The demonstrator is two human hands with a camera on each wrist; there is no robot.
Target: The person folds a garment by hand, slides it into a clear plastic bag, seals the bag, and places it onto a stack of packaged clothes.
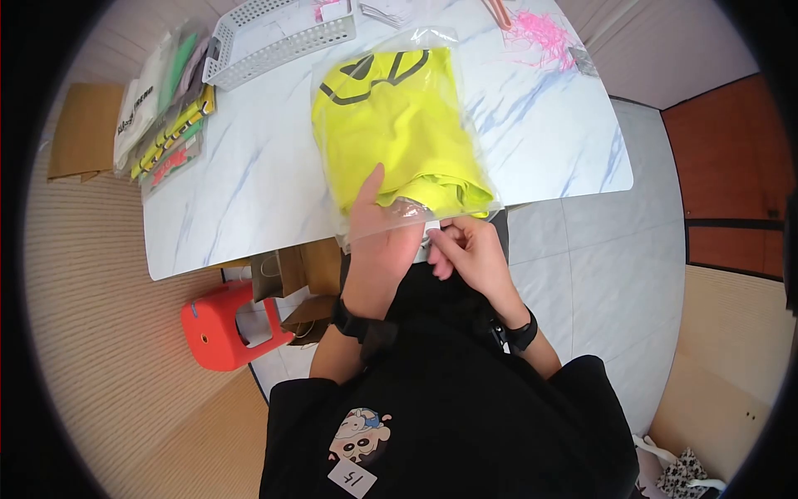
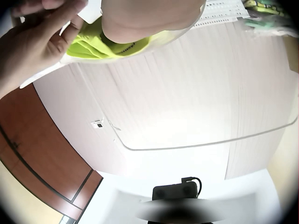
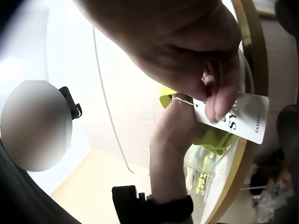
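A yellow garment [image 1: 399,125] with black markings lies folded in a clear plastic bag [image 1: 472,125], whose mouth faces the person at the table's front edge. My left hand [image 1: 384,237] is at that mouth, its thumb straight over the garment; the other fingers are hidden. In the right wrist view the same hand [image 3: 175,126] overlaps the yellow cloth. Close to its right, my right hand [image 1: 470,254] pinches a white hang tag [image 3: 250,116] with dark print. A thin white string runs from the tag toward the left hand.
A white perforated basket [image 1: 283,50] stands at the table's back left, beside a stack of bagged garments [image 1: 170,116] and a brown paper bag [image 1: 83,129]. Pink shredded paper [image 1: 540,37] lies at the back right. Under the table are a red stool [image 1: 218,328] and paper bags.
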